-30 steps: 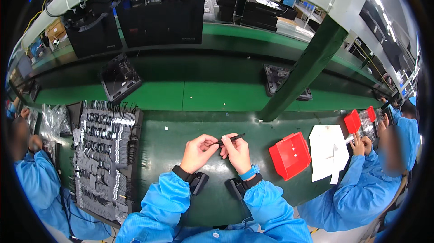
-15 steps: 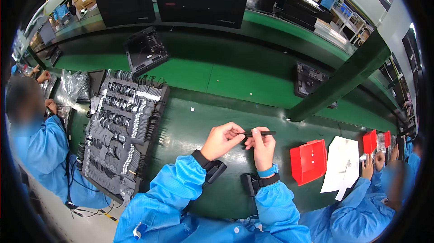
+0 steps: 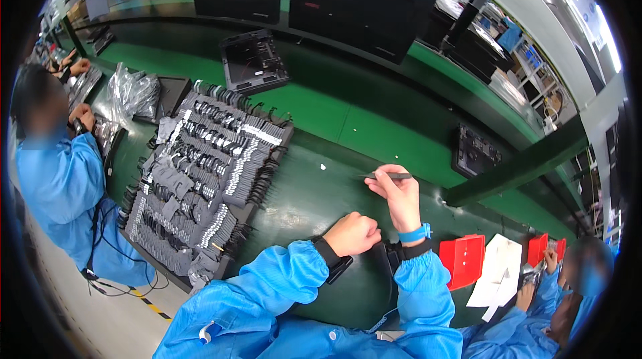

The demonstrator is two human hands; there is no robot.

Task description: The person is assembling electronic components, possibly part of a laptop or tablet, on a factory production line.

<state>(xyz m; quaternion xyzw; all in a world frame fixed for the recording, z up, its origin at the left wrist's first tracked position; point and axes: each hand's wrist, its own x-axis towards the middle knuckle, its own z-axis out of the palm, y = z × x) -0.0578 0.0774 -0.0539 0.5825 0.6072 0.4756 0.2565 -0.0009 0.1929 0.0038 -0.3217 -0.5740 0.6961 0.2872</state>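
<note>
Pinched in the fingers of my right hand (image 3: 401, 200) is a pair of dark tweezers (image 3: 400, 176), held roughly level over the green bench (image 3: 301, 188), the fine tip toward the left. My left hand (image 3: 350, 234) is closer to me and lower, its fingers curled closed; whatever they hold, if anything, is hidden. Both wrists carry black straps with small dark devices, and a blue band (image 3: 415, 232) also circles the right one. To the left stands a large tray (image 3: 275, 170) packed with rows of grey parts with black cables (image 3: 200, 178).
A red bin (image 3: 461, 262) and white paper sheets (image 3: 496, 269) lie to my right, near a co-worker (image 3: 535, 305). Another co-worker (image 3: 63, 178) sits at left. Black housings (image 3: 254, 61) rest on the green line beyond; a slanted dark post (image 3: 521, 162) rises at right.
My hands have come apart: the left let go of the tweezers' end and moved down toward me, fingers curled. The right still holds the tweezers, a little farther away. The whole view has shifted and tilted.
</note>
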